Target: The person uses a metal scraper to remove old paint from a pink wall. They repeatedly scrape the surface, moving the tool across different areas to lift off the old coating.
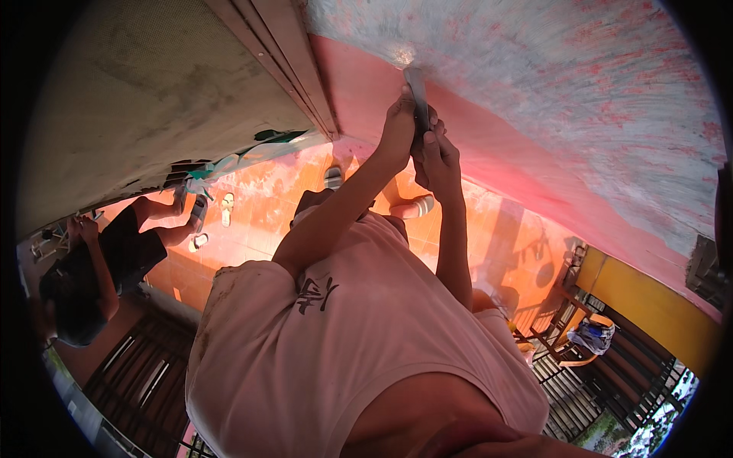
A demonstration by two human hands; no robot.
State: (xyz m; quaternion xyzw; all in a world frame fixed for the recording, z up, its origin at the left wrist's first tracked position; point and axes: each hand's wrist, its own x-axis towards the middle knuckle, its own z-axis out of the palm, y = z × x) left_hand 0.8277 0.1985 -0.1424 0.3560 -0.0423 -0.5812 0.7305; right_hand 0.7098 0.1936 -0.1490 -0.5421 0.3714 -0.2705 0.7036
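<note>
Both of my hands grip one slim, dark, elongated object (420, 103), seen nearly edge-on; its exact kind cannot be told. My left hand (401, 117) holds it from the left side, with the thumb along its upper part. Around its lower end are the fingers of my right hand (440, 151). The upper end is close to a wall with grey-white, red-streaked paint (550, 86); whether it touches cannot be told. A small bright spot (404, 54) shows on the wall just beyond that end. Below the streaked area runs a smooth pink band (366, 74).
A brown frame (280, 57) and a stained, pale panel (160, 74) rise at the left. Another person (86, 286) in dark clothes is at far left, near loose sandals (227, 209) on orange tiles (257, 229). A wooden chair (578, 363) holding cloth stands at right by a barred railing (567, 395).
</note>
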